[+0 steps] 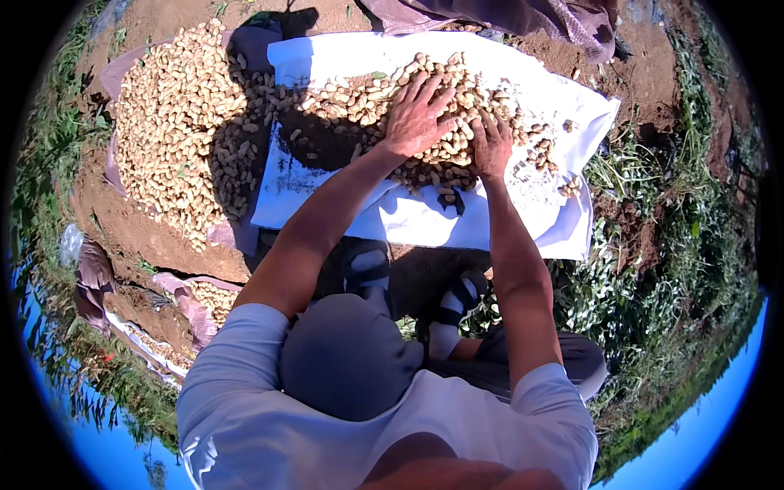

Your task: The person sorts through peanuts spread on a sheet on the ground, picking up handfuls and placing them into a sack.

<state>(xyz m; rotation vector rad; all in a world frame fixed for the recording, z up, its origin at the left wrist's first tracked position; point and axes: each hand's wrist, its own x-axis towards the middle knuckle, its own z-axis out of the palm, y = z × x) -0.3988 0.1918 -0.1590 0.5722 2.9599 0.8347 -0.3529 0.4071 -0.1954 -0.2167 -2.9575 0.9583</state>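
Both hands rest on a heap of unshelled peanuts [361,101] mixed with dark soil, spread over a white woven sheet [429,223]. My left hand [419,119] lies palm down on the upper part of the heap, its fingers spread. Just right of it, my right hand [492,144] is palm down at the heap's right side, fingers slightly apart and pointing away from me. Whether any peanuts are under the palms is hidden. Small clusters of peanuts [542,155] lie to the right on the sheet. A dark leaf [452,202] lies below the heap.
A large pile of paler peanuts [177,135] covers a purple sheet at the left, partly in shadow. A purple woven cloth [490,15] lies beyond the white sheet. Cut green plants [643,306] lie at the right. More peanuts [211,300] are at lower left. My sandalled feet are near the sheet's edge.
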